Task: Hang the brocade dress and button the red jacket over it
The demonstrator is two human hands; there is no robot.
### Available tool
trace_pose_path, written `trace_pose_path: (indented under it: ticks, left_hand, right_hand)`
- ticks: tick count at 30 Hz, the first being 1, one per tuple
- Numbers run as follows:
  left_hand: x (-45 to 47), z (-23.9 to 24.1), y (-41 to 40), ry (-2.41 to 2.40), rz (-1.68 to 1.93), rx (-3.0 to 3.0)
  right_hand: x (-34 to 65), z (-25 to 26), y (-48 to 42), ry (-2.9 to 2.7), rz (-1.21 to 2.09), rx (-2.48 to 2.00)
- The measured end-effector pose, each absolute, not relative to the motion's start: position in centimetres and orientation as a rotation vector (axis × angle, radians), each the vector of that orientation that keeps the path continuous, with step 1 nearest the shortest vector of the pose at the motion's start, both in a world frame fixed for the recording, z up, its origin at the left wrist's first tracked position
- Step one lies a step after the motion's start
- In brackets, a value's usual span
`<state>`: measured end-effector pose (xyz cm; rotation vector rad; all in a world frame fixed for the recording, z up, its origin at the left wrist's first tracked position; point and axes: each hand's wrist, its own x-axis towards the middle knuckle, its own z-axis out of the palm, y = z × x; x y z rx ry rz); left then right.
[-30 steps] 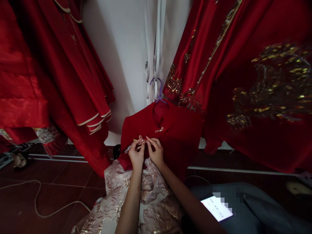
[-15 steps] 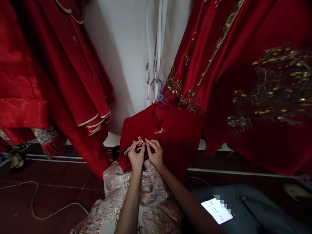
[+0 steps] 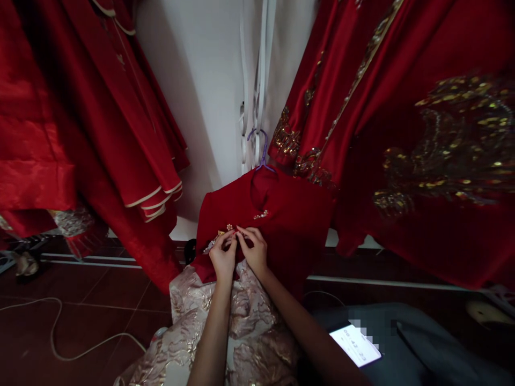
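Observation:
A small red garment [image 3: 289, 217] hangs on a purple hanger [image 3: 262, 153] in the middle, with a gold beaded clasp [image 3: 262, 215] near its collar. My left hand [image 3: 223, 258] and my right hand [image 3: 254, 250] meet at a second gold beaded clasp [image 3: 223, 231] on the garment's front. Both hands have their fingertips pinched together on that clasp and the red cloth around it. Below my wrists lies a pale pink and gold brocade fabric [image 3: 189, 321].
Long red gowns hang at the left [image 3: 100, 118] and at the right, the right one with gold embroidery [image 3: 450, 139]. A white wall [image 3: 201, 80] stands behind. A white cable [image 3: 60, 343] trails over the dark red floor. A lit phone [image 3: 356, 346] rests on grey cloth at lower right.
My hands have shifted slightly left and up on the clasp, still pinching it. The view has drifted a little; nothing else has moved.

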<state>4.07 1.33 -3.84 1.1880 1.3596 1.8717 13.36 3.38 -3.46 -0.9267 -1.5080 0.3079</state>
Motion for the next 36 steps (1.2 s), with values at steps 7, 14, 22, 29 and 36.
trace_pose_path:
  ticks: [7, 14, 22, 29, 36]
  left_hand:
    - [3.5, -3.7, 1.5, 1.372, 1.883, 1.222]
    - [3.0, -3.8, 1.8, 1.4, 1.827, 1.39]
    - [2.4, -2.2, -1.5, 1.814, 1.112, 1.729]
    - [1.8, 0.2, -3.6, 1.739, 0.632, 1.989]
    - [4.2, 0.9, -3.8, 2.0, 1.1, 1.979]
  right_hand:
    - [13.3, -2.6, 3.2, -1.534, 0.313, -0.936]
    - [13.4, -1.8, 3.3, -1.485, 0.56, -0.927]
    - [19.8, -0.9, 0.1, -1.808, 0.893, -1.141]
    - [21.2, -2.7, -2.4, -1.957, 0.808, -1.432]
    - [20.0, -2.8, -2.3, -1.833, 0.504, -1.386]
